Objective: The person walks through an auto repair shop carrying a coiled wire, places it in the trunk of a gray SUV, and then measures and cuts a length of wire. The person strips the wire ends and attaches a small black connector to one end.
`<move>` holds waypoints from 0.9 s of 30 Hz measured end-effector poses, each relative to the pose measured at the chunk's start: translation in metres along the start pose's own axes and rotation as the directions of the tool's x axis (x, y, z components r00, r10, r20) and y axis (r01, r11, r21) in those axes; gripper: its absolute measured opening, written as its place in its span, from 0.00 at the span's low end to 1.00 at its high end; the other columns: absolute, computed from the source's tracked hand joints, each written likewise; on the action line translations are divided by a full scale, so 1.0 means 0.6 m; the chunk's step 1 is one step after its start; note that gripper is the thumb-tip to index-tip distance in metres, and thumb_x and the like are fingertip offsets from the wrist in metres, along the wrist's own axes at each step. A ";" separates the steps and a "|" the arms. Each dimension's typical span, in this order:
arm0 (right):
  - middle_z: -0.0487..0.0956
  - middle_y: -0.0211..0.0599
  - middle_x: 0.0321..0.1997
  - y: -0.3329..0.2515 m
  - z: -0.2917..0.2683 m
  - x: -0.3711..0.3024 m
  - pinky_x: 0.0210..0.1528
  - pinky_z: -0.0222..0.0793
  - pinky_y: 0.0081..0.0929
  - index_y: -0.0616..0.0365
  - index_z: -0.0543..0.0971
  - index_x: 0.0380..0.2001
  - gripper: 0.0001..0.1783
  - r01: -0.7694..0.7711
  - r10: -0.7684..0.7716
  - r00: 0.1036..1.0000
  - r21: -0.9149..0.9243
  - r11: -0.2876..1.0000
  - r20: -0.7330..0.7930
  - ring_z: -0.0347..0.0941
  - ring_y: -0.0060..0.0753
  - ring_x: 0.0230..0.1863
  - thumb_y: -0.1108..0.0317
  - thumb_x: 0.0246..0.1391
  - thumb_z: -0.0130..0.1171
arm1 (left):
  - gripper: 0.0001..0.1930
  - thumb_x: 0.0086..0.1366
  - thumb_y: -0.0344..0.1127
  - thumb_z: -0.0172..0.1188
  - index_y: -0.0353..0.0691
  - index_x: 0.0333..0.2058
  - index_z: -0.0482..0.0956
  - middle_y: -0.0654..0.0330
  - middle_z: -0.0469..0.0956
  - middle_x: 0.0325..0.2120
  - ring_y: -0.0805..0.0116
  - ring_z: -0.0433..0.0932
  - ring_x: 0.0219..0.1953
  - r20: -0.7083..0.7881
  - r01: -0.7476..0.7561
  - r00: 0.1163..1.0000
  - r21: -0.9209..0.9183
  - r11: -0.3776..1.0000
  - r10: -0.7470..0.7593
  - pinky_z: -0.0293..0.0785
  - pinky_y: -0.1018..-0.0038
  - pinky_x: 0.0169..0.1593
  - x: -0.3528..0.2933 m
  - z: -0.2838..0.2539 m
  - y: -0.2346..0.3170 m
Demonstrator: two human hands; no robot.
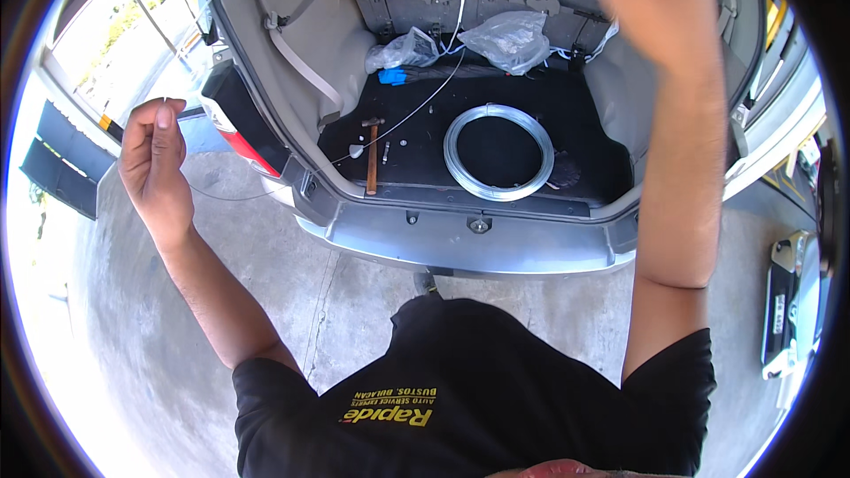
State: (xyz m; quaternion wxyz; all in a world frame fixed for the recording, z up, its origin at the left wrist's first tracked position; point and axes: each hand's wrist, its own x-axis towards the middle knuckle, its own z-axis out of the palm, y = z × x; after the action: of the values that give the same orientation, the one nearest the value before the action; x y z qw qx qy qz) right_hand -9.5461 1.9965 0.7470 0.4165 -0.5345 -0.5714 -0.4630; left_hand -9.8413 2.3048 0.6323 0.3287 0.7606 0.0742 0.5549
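Note:
My left hand [159, 155] is raised beside the car's left tail light, thumb pressed to curled fingers in a pinch. A thin wire [239, 199] emerges from behind this hand, sags over the bumper's left end and continues through the open boot toward the seat backs. A small pale tip shows above the thumb. My right hand [655, 0] reaches up at the top right, smeared by motion, with its fingertips cut off by the edge. Whether it holds anything is hidden. Below it on the boot floor lies a coil of silvery wire [453, 155].
A wooden-handled hammer [372, 159] lies left of the coil among small loose parts. Farther back are clear plastic bags [509, 42] and a blue-and-black glove-like item [394, 76]. The grey rear bumper [478, 243] crosses before me. Another vehicle [791, 305] stands at right.

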 end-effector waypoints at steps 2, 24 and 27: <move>0.79 0.41 0.55 -0.102 0.058 -0.016 0.58 0.71 0.36 0.56 0.78 0.57 0.23 0.289 -0.285 0.950 -0.016 0.957 0.128 0.78 0.38 0.52 0.57 0.64 0.65 | 0.08 0.78 0.32 0.57 0.34 0.42 0.81 0.64 0.82 0.36 0.83 0.66 0.28 -0.004 -0.045 0.999 0.164 0.985 0.046 0.62 0.83 0.34 -0.015 -0.018 0.055; 0.74 0.33 0.40 -0.017 -0.209 -0.056 0.61 0.62 0.40 0.51 0.83 0.44 0.15 0.044 0.027 0.932 -0.186 0.982 0.361 0.73 0.39 0.48 0.54 0.71 0.54 | 0.22 0.73 0.46 0.63 0.38 0.24 0.71 0.70 0.65 0.23 0.80 0.59 0.26 -0.067 0.220 0.975 0.155 0.963 -0.212 0.51 0.77 0.32 -0.371 -0.335 0.071; 0.74 0.32 0.41 0.009 -0.236 -0.060 0.61 0.62 0.39 0.51 0.83 0.43 0.14 0.066 0.037 0.926 -0.257 0.964 0.376 0.72 0.39 0.47 0.55 0.71 0.55 | 0.21 0.70 0.46 0.67 0.36 0.25 0.76 0.69 0.67 0.22 0.79 0.62 0.27 -0.092 0.278 0.960 0.160 0.947 -0.266 0.55 0.76 0.33 -0.429 -0.398 0.020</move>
State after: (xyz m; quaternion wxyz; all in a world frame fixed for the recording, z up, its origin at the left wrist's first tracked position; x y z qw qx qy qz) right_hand -9.5406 1.8503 0.7445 0.2201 -0.6599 -0.5780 -0.4267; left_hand -10.1535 2.2721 0.4748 0.3327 0.7488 0.2371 0.5219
